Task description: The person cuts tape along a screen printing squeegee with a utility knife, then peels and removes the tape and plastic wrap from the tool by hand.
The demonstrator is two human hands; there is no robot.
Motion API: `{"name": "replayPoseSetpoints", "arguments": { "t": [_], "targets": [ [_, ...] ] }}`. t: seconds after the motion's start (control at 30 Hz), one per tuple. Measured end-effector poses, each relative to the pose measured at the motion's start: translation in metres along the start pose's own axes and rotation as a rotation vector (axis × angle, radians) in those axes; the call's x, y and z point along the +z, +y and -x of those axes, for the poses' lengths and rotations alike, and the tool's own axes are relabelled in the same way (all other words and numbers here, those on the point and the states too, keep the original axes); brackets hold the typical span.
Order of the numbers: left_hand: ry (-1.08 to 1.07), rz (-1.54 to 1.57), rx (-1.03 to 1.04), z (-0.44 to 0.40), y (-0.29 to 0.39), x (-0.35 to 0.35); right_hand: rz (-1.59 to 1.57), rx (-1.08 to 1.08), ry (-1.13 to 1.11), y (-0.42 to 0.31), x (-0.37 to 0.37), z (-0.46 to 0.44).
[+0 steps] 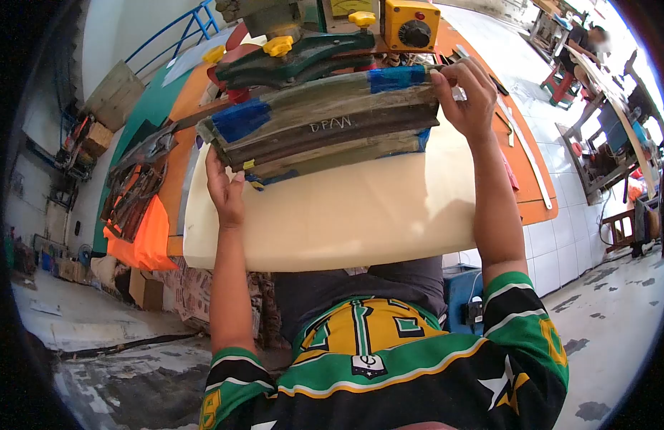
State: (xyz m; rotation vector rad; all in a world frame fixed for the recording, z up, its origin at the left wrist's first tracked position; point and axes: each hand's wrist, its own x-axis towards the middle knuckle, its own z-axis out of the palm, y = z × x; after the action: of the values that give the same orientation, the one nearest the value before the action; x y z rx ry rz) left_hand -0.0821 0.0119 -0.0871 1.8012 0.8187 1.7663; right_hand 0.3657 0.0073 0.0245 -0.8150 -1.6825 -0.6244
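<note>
Both my hands hold a long dark block (346, 132) with blue tape at its corners and "DPAN" hand-written in light letters across its face. Its exact kind I cannot make out. My left hand (227, 193) grips the lower left end, thumb in front and fingers partly hidden behind. At the upper right corner, my right hand (468, 97) pinches the edge between thumb and fingers. The block is tilted, its right end higher in view, above a cream-coloured sheet (332, 222) on the table. Directly behind it stands a machine with a green metal bracket (296, 59) and yellow knobs.
A yellow control box (411, 25) with a black dial sits at the back. Dark scraps (135, 179) and an orange cloth (146, 233) lie at the left of the orange table (536, 201). A metal ruler (529, 154) lies on the right. Another person (579, 43) sits far right.
</note>
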Motion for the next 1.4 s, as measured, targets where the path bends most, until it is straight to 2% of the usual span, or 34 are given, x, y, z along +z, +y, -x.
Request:
{"name": "replayPoseSetpoints", "arguments": {
  "t": [0.17,0.27,0.37,0.43,0.47,0.6,0.67,0.9,1.4],
  "targets": [
    [0.086,-0.014,0.044,-0.001,0.007,0.007,0.056,-0.045,-0.037,-0.002,0.003,-0.001],
    [0.070,-0.098,0.071,-0.001,0.009,0.006,0.075,0.050,0.028,0.002,0.002,0.004],
    [0.114,-0.088,0.031,0.000,0.006,0.006,0.055,0.116,0.044,0.003,0.001,0.006],
    [0.092,-0.215,-0.090,-0.001,0.009,0.003,0.037,0.137,0.052,0.003,0.002,0.007],
    [0.136,-0.303,-0.082,-0.001,0.010,0.004,0.016,0.156,0.054,0.004,0.002,0.008],
    [0.051,-0.239,-0.058,-0.005,0.012,0.008,-0.023,0.181,0.071,0.009,0.005,0.010],
    [0.061,-0.256,-0.099,-0.004,0.006,0.004,-0.005,0.176,0.073,0.008,0.004,0.010],
    [0.050,-0.304,-0.012,-0.004,0.009,0.008,-0.020,0.168,0.045,0.010,0.002,0.011],
    [0.097,-0.296,-0.034,-0.005,0.009,0.008,-0.050,0.141,0.080,0.013,0.005,0.015]
  ]
}}
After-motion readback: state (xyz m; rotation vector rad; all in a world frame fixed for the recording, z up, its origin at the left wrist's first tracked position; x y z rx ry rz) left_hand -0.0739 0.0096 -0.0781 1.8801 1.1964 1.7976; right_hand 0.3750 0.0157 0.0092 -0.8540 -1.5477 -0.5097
